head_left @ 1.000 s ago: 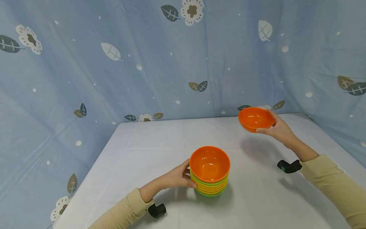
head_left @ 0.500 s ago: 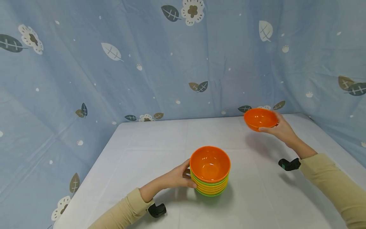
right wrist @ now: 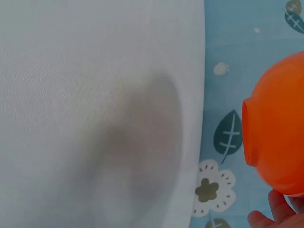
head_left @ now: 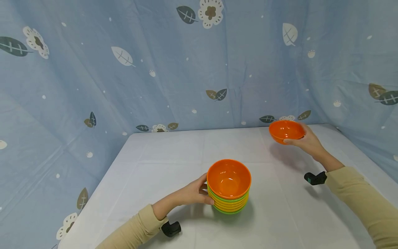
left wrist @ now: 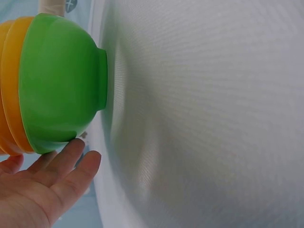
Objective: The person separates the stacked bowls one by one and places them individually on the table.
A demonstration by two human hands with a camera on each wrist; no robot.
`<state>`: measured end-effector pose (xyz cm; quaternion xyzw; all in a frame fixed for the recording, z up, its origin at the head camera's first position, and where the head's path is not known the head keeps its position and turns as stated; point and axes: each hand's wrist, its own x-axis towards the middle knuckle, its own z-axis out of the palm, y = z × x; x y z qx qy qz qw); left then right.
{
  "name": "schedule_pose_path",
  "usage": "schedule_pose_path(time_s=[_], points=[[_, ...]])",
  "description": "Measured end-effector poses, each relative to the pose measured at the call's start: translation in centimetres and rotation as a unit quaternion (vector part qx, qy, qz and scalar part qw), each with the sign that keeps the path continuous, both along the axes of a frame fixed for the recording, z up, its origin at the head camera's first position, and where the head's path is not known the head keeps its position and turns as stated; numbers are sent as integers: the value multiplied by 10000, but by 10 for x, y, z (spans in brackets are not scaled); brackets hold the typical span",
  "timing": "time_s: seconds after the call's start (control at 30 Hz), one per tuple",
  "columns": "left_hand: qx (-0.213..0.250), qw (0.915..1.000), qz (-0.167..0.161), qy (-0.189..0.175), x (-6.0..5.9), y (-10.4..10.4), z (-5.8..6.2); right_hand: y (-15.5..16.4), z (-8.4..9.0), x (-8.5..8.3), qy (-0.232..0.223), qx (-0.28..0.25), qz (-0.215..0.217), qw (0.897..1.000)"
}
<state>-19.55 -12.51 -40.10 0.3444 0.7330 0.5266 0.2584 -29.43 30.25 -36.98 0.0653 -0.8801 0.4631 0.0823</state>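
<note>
In the head view a stack of bowls (head_left: 228, 205) stands on the table: an orange bowl (head_left: 229, 180) on top, green and yellow bowls under it, and a green bowl (left wrist: 61, 85) at the bottom. My left hand (head_left: 197, 191) rests against the stack's left side, thumb towards me, fingers spread and only slightly bent. Above the far right of the table, another orange bowl (head_left: 284, 132) hangs level, mouth up. My right hand (head_left: 308, 141) grips this bowl by its right side, thumb at the near side; the far fingers are partly hidden. Its foot ring faces the table in the right wrist view.
A white cloth (head_left: 168, 155) covers the table. Behind it and along both sides hangs a blue curtain (head_left: 174, 76) with leaf and flower prints. Each wrist wears a black device (head_left: 171, 229) below its beige sleeve.
My right hand has carried the orange bowl to the right and slightly down. The left hand and the stack have stayed in place.
</note>
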Motion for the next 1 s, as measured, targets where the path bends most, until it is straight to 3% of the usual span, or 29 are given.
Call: schedule_pose_path(time_s=[0.2,0.47,0.57,0.77,1.0], points=[[14,10000,-23,46,1,0,1,11,-11,-9,-110,-76,-48,9999],[14,10000,-13,-21,1,1,1,53,-71,-59,76,128,-360,9992],[1,10000,-5,-13,1,1,0,56,-74,-60,-60,151,-525,9985],[-2,10000,6,-23,1,1,-1,52,-62,-48,-560,209,-576,9965],[-13,10000,-13,21,1,1,0,67,-86,-66,-662,468,-746,9939]])
